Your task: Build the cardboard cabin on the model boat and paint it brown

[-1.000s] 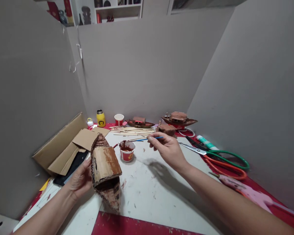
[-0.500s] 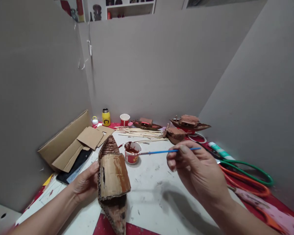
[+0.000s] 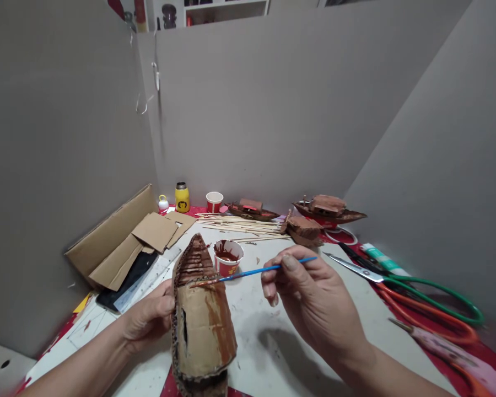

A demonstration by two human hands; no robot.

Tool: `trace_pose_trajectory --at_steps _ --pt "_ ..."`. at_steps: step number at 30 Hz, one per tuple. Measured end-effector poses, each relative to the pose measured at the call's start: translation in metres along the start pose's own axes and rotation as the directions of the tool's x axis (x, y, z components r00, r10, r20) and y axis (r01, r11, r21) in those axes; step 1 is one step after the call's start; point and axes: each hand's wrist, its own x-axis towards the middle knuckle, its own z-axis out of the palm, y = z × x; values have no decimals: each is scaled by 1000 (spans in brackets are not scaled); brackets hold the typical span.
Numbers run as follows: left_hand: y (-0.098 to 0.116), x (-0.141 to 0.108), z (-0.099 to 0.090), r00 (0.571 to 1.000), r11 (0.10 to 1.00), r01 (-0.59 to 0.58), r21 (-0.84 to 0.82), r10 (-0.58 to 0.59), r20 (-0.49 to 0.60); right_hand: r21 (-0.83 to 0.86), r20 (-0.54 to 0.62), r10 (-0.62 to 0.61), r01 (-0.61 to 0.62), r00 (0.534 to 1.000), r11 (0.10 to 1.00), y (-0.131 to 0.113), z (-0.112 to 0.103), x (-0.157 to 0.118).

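Observation:
My left hand (image 3: 152, 314) is closed on the left side of a cardboard model boat (image 3: 200, 331), tilted up over the table. Its curved canopy is mostly bare tan, with wet brown paint down the right part; the ribbed bow is reddish brown. Between thumb and fingers, my right hand (image 3: 301, 286) pinches a thin blue paintbrush (image 3: 252, 272). The paint-covered bristles lie at the canopy's upper edge, apparently touching it. Just behind the boat stands a paper cup (image 3: 228, 258) with brown paint inside and streaks on its rim.
Finished-looking brown model boats (image 3: 328, 208) stand at the back, near thin wooden sticks (image 3: 240, 223). Cardboard pieces (image 3: 155, 231) lean at left over a dark tablet-like object. Scissors (image 3: 355, 268) with green and orange handles lie right. A yellow bottle (image 3: 182, 198) and another cup (image 3: 214, 202) stand behind.
The brush has moved left and down from beside the paint cup onto the canopy's upper edge. The boat sits slightly lower and further right in view, and the camera view has shifted a little.

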Motion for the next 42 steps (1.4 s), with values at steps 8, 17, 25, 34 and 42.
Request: trace_pose_trajectory --at_steps 8,17,25,34,42 --pt "-1 -5 -6 999 999 -18 -28 16 -38 -75 -46 -10 6 999 997 -5 -22 3" --pt "-2 -2 -4 1000 1000 -14 -8 14 -28 -39 66 -18 20 998 999 -13 -8 -7" --pt "0 -1 -2 999 999 -31 34 32 -26 -72 93 7 -1 996 997 -5 -10 -7" --pt "-1 -5 -4 998 999 -17 -33 14 -69 -89 19 46 -44 999 995 -15 -27 -9" --pt "-1 -2 -4 1000 1000 -17 10 17 -8 -72 170 65 -53 983 996 -8 -11 -12"
